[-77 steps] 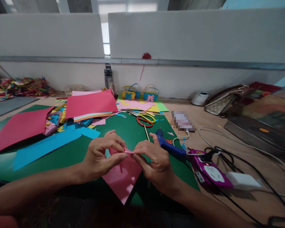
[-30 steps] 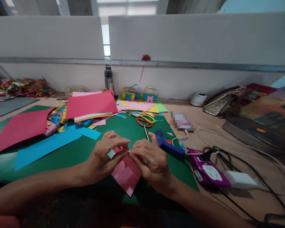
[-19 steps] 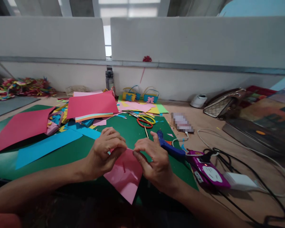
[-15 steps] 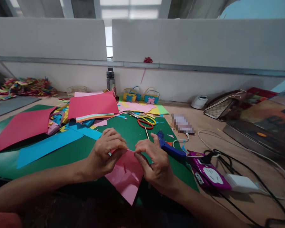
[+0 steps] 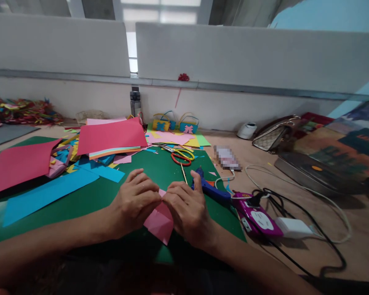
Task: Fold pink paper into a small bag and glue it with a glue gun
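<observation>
A creased piece of pink paper [image 5: 160,223] hangs between my hands, over the near part of the green cutting mat [image 5: 110,200]. My left hand [image 5: 135,205] pinches its upper edge from the left, fingers curled. My right hand [image 5: 187,209] grips the same edge from the right, the thumb sticking up. The fingertips of both hands nearly meet and hide part of the paper. Just beyond the right hand lie a blue glue gun [image 5: 213,190] and scissors with red and yellow handles [image 5: 182,156].
Red sheets [image 5: 112,135] top a paper stack at the back left; blue strips [image 5: 51,196] lie nearer. Small paper bags [image 5: 188,128] stand at the back. A purple power strip [image 5: 258,217] with cables, a phone [image 5: 226,157] and a brown case [image 5: 313,172] are on the right.
Both hands have come closer together on the pink paper, which now shows less and hangs shorter below them. The whole view has shifted slightly, with the table's things further left.
</observation>
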`<state>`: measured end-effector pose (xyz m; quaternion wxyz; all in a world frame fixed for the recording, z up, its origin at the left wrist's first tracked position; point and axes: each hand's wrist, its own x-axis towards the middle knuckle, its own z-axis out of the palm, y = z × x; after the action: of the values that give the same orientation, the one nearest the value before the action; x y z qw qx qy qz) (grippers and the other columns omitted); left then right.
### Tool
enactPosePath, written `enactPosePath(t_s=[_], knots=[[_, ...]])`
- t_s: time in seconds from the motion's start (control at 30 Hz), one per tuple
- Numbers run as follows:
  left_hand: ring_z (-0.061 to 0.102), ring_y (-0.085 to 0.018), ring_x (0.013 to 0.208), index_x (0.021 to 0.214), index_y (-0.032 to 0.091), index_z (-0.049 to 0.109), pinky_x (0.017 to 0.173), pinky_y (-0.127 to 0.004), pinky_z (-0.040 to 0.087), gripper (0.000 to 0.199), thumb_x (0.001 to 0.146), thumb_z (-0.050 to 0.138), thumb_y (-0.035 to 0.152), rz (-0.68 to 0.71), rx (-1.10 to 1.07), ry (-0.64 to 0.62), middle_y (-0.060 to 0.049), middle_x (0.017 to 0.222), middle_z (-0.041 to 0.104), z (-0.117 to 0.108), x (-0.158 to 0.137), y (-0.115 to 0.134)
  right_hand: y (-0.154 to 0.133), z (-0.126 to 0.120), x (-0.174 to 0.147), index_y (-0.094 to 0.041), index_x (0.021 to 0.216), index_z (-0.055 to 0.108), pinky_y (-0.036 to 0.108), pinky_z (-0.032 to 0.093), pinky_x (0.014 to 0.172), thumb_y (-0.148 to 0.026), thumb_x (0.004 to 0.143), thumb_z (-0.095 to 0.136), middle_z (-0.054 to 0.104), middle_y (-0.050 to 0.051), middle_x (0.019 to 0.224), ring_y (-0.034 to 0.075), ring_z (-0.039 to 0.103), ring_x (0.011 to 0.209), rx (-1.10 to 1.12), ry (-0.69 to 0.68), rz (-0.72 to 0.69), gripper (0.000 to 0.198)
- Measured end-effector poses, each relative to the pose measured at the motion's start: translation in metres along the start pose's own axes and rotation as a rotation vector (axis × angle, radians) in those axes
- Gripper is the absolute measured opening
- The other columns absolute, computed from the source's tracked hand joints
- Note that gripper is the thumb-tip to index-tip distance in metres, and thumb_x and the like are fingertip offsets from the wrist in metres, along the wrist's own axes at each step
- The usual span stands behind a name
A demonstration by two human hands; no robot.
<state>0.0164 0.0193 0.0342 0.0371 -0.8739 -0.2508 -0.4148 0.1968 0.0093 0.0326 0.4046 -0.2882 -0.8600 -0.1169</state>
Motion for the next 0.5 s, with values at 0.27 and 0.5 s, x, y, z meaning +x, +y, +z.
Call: enactPosePath(t_s=[0.27,0.5], knots=[[0.052,-0.013,0.073,0.078,0.019,0.056,0.089,-0.042,0.037,0.015,0.076,0.054,0.004,0.05,0.019,0.029,0.0,0.075,0.063,-0.0032,-0.001,0.0008,-0.0016,0.0006,0.0006,-0.016,0.082,0.057,0.048,0.013,0.103,-0.01,0.085,0.039,0.066,0.0,0.075,0.015,0.057,0.084,-0.026,0.004,-0.056,0.02],[0.053,-0.013,0.072,0.075,0.019,0.056,0.087,-0.041,0.038,0.015,0.077,0.054,0.005,-0.004,-0.024,0.044,0.0,0.075,0.064,-0.0093,0.0015,0.0006,0.0031,0.0,0.0027,-0.018,0.08,0.056,0.048,0.013,0.103,-0.01,0.082,0.042,0.065,-0.001,0.074,0.015,0.057,0.083,-0.045,0.032,-0.052,0.016]])
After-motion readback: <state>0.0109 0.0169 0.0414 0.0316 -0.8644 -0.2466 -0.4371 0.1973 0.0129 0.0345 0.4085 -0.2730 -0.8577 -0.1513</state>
